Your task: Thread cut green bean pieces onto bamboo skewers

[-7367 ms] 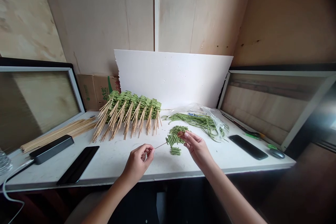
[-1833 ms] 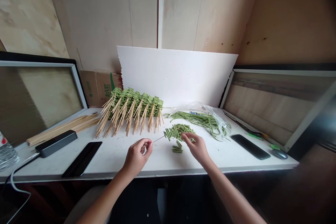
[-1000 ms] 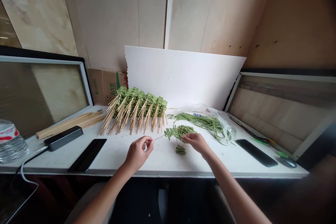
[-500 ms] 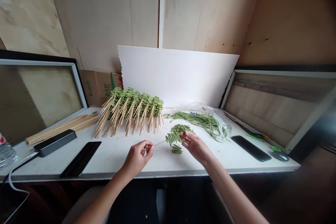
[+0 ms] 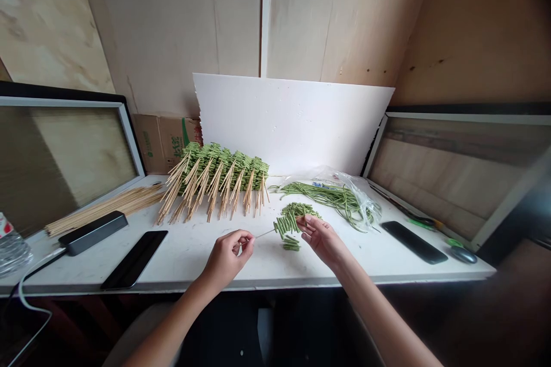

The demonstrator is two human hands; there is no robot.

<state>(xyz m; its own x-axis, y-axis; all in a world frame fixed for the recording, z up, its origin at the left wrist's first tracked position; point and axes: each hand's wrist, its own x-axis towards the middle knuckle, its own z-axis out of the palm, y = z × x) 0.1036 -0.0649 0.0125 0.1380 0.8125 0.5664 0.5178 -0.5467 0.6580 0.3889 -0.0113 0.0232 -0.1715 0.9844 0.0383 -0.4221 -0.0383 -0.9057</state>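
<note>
Right hand (image 5: pixel 326 243) lifted from loose pile (image 5: pixel 298 207) to far end of skewer (image 5: pixel 265 233); fingers curled, cannot tell if gripping. Left hand (image 5: pixel 227 255) pinches near end. Bean row (image 5: pixel 284 225) over surface (image 5: pixel 193 258), inside front edge. Judgement: 1 more piece being threaded.

Bare forearms (image 5: pixel 185 311), apparently dark clothing (image 5: pixel 215 335)

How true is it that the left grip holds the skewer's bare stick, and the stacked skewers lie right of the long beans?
One part is wrong: in the head view the stacked skewers lie left of the long beans. The left grip does hold the bare stick.
</note>
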